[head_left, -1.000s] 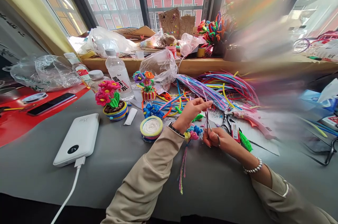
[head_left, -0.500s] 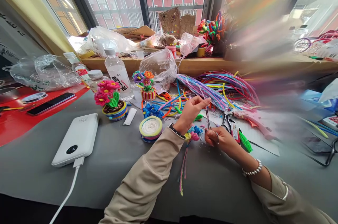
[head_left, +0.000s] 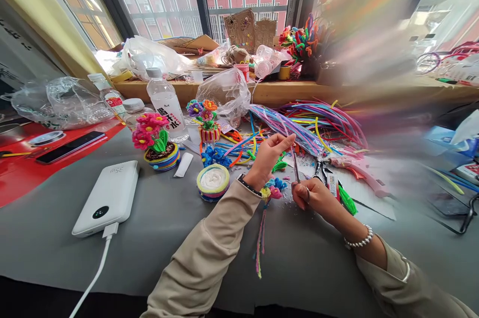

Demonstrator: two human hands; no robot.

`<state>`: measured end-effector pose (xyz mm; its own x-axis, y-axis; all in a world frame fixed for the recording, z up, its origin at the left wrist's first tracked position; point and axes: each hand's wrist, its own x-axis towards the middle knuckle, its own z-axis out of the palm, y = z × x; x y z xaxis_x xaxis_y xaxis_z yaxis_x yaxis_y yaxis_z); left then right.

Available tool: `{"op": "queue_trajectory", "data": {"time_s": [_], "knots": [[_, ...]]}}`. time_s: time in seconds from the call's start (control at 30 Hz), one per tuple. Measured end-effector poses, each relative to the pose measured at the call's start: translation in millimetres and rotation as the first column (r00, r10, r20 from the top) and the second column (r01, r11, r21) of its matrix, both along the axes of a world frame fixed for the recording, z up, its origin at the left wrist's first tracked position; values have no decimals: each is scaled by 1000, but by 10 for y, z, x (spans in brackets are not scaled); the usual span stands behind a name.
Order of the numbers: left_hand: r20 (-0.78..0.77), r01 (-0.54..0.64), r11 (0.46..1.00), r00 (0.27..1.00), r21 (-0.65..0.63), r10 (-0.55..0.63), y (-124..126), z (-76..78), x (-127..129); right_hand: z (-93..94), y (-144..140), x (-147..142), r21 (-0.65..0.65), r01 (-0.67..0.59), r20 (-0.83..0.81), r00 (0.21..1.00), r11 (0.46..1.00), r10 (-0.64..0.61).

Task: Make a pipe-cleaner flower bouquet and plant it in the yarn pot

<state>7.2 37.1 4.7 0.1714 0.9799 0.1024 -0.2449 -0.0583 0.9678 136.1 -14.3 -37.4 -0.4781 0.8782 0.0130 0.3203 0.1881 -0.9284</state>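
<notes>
My left hand (head_left: 268, 157) pinches the upper end of a thin pipe cleaner (head_left: 288, 142) above the grey table (head_left: 157, 218). My right hand (head_left: 312, 196) is closed on small scissors (head_left: 296, 170), whose blades point up along that pipe cleaner. Just below my left wrist lies a small bunch of pipe-cleaner flowers (head_left: 270, 191) with long stems trailing toward me. A round spool wrapped in coloured cleaners (head_left: 213, 181) sits to the left of my left wrist.
A white power bank (head_left: 108, 198) with a cable lies at left. Two pipe-cleaner flower pots (head_left: 155, 141) (head_left: 208, 121), water bottles (head_left: 166, 106), plastic bags and a heap of coloured pipe cleaners (head_left: 318, 121) crowd the back. Pliers (head_left: 324, 170) lie right of my hands.
My left hand has slid slightly left and down along the pipe cleaner. My right hand with the scissors has shifted a little right. The view has drifted slightly.
</notes>
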Motion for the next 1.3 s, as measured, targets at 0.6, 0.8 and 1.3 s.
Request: {"op": "queue_trajectory", "data": {"time_s": [0.6,0.8,1.3], "knots": [[26,203,979,979,-34,-202,24,-54,-10,9,3,110,-84,245,-298,919,966,-259],[32,243,969,970,-52,-241,24,-72,1,3,25,114,-122,264,-242,927,957,-286],[270,-13,997,962,-70,31,41,44,-105,54,-5,110,-99,227,-264,933,969,-245]]}}
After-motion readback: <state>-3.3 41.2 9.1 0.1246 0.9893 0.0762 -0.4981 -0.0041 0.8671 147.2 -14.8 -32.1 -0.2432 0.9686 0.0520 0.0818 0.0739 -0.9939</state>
